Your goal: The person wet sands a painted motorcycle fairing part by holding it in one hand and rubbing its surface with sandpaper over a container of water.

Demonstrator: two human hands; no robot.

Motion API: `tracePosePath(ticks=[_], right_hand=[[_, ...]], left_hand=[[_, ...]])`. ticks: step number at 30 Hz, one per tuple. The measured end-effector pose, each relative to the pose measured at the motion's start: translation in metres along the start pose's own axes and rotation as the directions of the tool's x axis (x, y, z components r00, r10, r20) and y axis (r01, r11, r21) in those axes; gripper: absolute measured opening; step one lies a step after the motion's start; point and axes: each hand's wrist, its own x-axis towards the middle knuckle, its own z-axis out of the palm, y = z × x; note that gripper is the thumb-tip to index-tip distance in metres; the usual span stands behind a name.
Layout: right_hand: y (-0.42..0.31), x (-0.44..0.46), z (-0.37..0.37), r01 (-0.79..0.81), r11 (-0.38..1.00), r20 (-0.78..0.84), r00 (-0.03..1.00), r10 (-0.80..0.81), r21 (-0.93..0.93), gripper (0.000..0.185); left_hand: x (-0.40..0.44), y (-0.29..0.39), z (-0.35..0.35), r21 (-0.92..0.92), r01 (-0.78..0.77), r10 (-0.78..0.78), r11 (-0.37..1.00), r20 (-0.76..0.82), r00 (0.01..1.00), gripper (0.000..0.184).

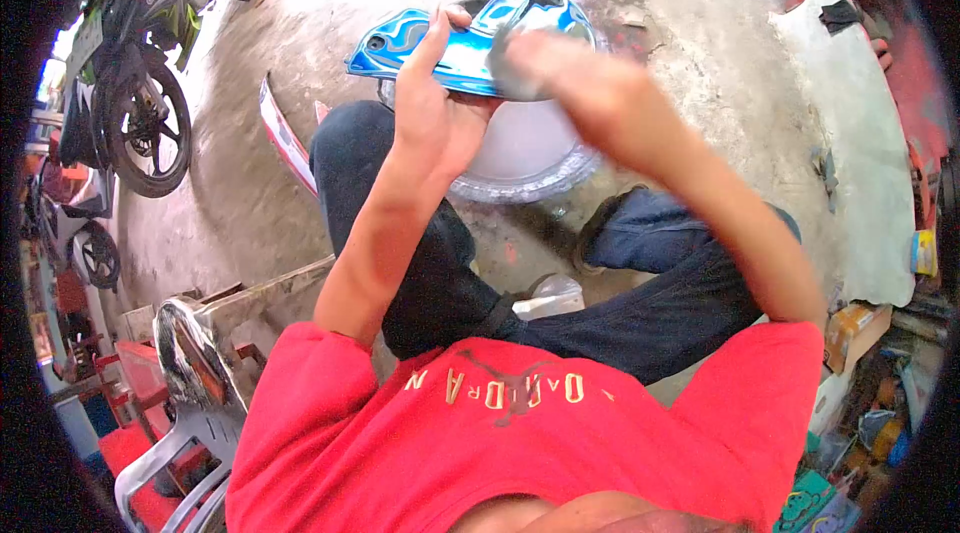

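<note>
A blue, white and silver patterned panel is held over a round basin of cloudy liquid. My left hand grips the panel's near edge, with the thumb on its top face and the palm beneath. Blurred by motion, my right hand presses a dark grey pad against the panel's surface. The panel's curved arm reaches up and away beyond the right hand.
Motorcycles stand at the left. A red and white strip lies on the floor beside my knee. A grey chair is at lower left. Along the right are a pale sheet, a cardboard box and assorted clutter.
</note>
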Motion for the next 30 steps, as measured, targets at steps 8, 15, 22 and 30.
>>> tracePosePath(ticks=[8,15,22,30], right_hand=[[-0.019,0.001,-0.006,-0.035,0.999,0.042,0.999,0.035,0.021,0.045],[-0.021,-0.001,-0.003,-0.007,1.000,0.022,1.000,0.007,0.028,0.047],[0.007,-0.002,-0.014,-0.198,0.980,0.013,0.980,0.198,-0.022,0.043],[0.020,-0.005,-0.016,-0.266,0.964,0.099,0.959,0.267,-0.024,0.036]], left_hand=[[0.001,0.002,-0.005,-0.057,0.030,-0.031,0.998,0.000,1.000,0.019],[-0.003,0.004,0.005,-0.055,0.029,-0.032,0.998,-0.066,0.997,0.019],[-0.004,0.009,0.009,-0.139,0.064,-0.071,0.988,-0.045,0.996,0.021],[-0.007,0.014,0.008,-0.133,0.097,-0.103,0.986,-0.037,0.994,0.019]])
